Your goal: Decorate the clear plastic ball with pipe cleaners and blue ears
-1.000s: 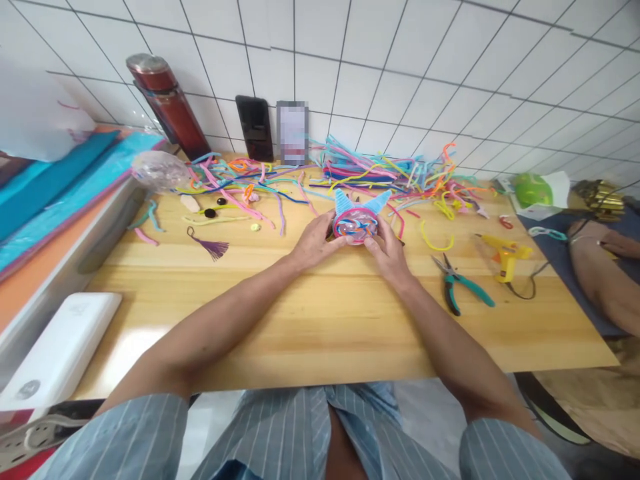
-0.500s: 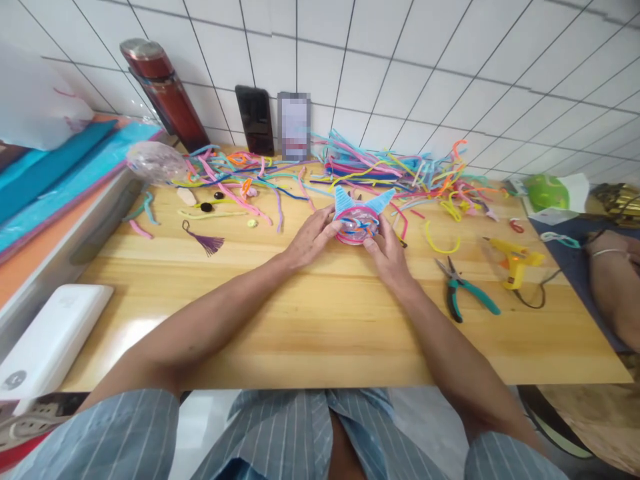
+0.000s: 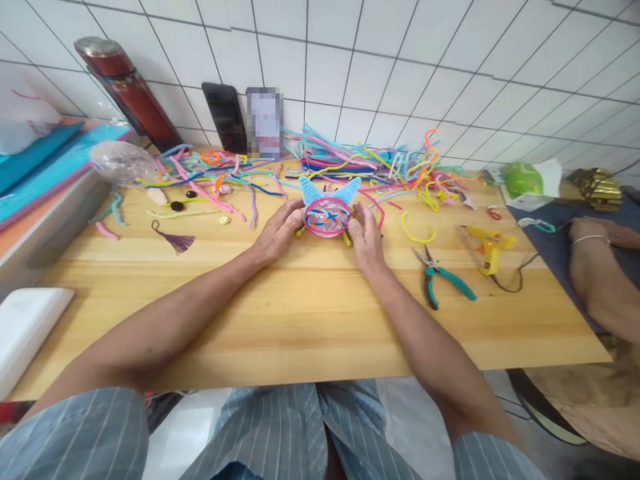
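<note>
Upright between my hands is a pipe-cleaner animal head [image 3: 327, 217] with a pink round rim, two pale blue pointed ears and a clear middle crossed by blue and orange strands. My left hand [image 3: 279, 231] holds its left side, the thumb at the rim. My right hand [image 3: 367, 237] has curved fingers at the opposite edge, the thumb in front. Small yellow pieces show low on both sides of the head. Whether it rests on the table [image 3: 280, 320] is hard to tell. Fingers behind it are partly hidden.
A heap of pipe cleaners [image 3: 345, 160] lies along the wall. Pliers [image 3: 440, 275] and a yellow glue gun [image 3: 490, 248] lie to the right. At left are a purple tassel [image 3: 175, 239] and a red thermos [image 3: 133, 93]. Another person's arm [image 3: 600, 273] is at far right.
The view has swung right, so everything sits further left. My thumbs have drawn back from the front of the animal head to its sides, and yellow pieces now show beside it.
</note>
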Action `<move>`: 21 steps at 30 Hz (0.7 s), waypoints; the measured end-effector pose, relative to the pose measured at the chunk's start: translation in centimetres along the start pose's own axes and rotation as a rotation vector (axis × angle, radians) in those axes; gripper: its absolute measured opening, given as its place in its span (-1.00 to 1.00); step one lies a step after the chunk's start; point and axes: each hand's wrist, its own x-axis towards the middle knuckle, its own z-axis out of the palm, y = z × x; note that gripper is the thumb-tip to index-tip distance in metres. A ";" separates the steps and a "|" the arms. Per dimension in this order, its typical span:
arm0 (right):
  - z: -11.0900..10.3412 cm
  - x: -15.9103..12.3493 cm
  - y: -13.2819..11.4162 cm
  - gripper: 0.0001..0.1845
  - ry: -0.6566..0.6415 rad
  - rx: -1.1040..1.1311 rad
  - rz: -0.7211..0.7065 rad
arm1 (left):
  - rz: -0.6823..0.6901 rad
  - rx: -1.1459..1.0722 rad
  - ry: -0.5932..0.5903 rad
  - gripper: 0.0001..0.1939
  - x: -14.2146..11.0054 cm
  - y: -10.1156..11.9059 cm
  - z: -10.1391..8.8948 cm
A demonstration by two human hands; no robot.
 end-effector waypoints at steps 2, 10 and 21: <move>-0.1 0.0 0.0 -0.08 0.041 -0.009 -0.009 | -0.034 -0.015 0.052 -0.15 0.0 -0.2 -0.1; -0.4 0.1 -1.0 -0.32 0.225 0.029 0.055 | -0.117 -0.072 0.265 -0.15 -0.1 -0.3 0.2; -6.8 3.1 -1.4 -0.48 0.272 -0.311 0.147 | -0.179 -0.172 0.404 -0.14 0.6 0.2 0.3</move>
